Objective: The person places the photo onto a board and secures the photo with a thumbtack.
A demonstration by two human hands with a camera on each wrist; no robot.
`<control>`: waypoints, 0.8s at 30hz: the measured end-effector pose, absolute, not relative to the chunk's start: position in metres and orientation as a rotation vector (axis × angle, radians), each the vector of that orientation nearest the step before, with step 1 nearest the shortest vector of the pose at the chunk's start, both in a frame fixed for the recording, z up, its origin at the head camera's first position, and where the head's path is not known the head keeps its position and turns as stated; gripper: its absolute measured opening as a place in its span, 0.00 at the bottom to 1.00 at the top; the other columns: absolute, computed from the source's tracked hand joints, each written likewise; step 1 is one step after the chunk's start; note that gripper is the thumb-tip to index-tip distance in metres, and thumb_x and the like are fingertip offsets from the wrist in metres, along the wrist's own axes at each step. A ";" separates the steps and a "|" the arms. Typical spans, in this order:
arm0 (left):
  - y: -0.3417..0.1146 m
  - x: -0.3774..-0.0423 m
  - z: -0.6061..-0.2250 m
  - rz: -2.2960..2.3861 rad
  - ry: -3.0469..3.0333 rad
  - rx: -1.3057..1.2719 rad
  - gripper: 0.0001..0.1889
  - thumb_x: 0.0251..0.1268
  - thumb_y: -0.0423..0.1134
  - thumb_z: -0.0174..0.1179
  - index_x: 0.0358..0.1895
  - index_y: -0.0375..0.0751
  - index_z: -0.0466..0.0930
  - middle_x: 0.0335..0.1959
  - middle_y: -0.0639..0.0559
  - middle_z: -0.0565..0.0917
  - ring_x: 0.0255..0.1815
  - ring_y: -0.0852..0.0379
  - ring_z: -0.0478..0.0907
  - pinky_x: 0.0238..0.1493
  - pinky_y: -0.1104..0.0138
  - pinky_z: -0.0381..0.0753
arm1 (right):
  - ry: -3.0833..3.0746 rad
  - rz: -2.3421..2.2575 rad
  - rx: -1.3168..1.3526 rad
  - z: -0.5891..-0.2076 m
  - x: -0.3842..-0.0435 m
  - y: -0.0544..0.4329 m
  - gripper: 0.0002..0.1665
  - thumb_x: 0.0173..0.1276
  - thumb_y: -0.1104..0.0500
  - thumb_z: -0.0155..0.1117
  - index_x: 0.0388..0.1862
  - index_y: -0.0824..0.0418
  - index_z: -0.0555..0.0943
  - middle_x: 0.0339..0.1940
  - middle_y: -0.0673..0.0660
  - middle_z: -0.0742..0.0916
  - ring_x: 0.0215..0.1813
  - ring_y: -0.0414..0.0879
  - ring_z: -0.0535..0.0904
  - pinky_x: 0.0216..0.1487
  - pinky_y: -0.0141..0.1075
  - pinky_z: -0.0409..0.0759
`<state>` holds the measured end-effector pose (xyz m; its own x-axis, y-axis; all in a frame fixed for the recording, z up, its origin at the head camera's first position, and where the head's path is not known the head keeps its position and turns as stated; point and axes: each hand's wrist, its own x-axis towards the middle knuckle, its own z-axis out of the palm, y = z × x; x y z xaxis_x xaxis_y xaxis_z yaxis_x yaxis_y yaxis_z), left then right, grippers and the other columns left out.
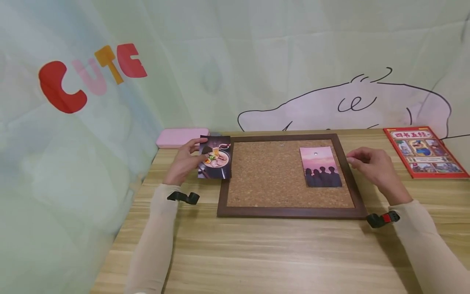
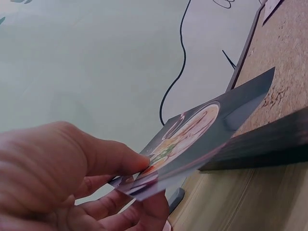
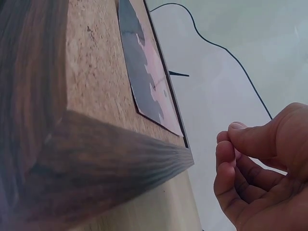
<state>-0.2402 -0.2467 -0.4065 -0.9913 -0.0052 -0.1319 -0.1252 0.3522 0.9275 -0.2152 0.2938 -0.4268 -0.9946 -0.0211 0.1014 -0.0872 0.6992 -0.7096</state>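
My left hand (image 1: 186,160) pinches a photo card of a noodle bowl (image 1: 216,162) by its left side, thumb on the picture and fingers behind. The card's right edge overlaps the left frame of a cork board (image 1: 266,175); in the left wrist view the card (image 2: 231,118) tilts above that frame. A pink sunset photo with dark silhouettes (image 1: 322,171) lies on the cork's right side, with a small silver pin (image 1: 315,154) near its top. Just right of the board, my right hand (image 1: 378,169) holds thumb and fingertips together; I cannot tell whether something tiny is between them.
A pink case (image 1: 181,137) lies at the table's back left, behind my left hand. At the right back lies a red illustrated book (image 1: 426,153). A printed curtain (image 1: 220,73) hangs behind the wooden table (image 1: 275,253), close to its back edge.
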 end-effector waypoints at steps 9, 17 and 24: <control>-0.232 -0.245 -0.407 1.721 2.475 -0.090 0.33 0.73 0.27 0.61 0.80 0.48 0.70 0.71 0.32 0.76 0.45 0.55 0.78 0.40 0.72 0.83 | -2.833 1.192 0.072 -0.423 -0.217 0.286 0.16 0.81 0.55 0.65 0.55 0.66 0.85 0.51 0.68 0.90 0.37 0.31 0.78 0.37 0.24 0.77; -0.218 -0.248 -0.409 1.718 2.453 -0.067 0.32 0.71 0.27 0.63 0.77 0.48 0.73 0.69 0.34 0.76 0.47 0.54 0.77 0.39 0.72 0.82 | -2.832 1.228 0.067 -0.420 -0.219 0.279 0.17 0.82 0.54 0.63 0.56 0.66 0.85 0.53 0.68 0.89 0.41 0.33 0.78 0.39 0.23 0.77; -0.204 -0.251 -0.412 1.743 2.426 -0.004 0.32 0.70 0.27 0.64 0.77 0.47 0.73 0.68 0.35 0.76 0.43 0.55 0.78 0.37 0.72 0.81 | -2.829 1.283 0.066 -0.421 -0.221 0.271 0.17 0.83 0.55 0.62 0.58 0.66 0.85 0.55 0.68 0.89 0.45 0.41 0.78 0.41 0.23 0.76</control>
<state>-0.2509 -0.2035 -0.4124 -0.9881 0.0876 -0.1267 -0.0921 0.3232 0.9418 -0.2208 0.2708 -0.4209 -0.9985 -0.0247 0.0490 -0.0532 0.6581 -0.7510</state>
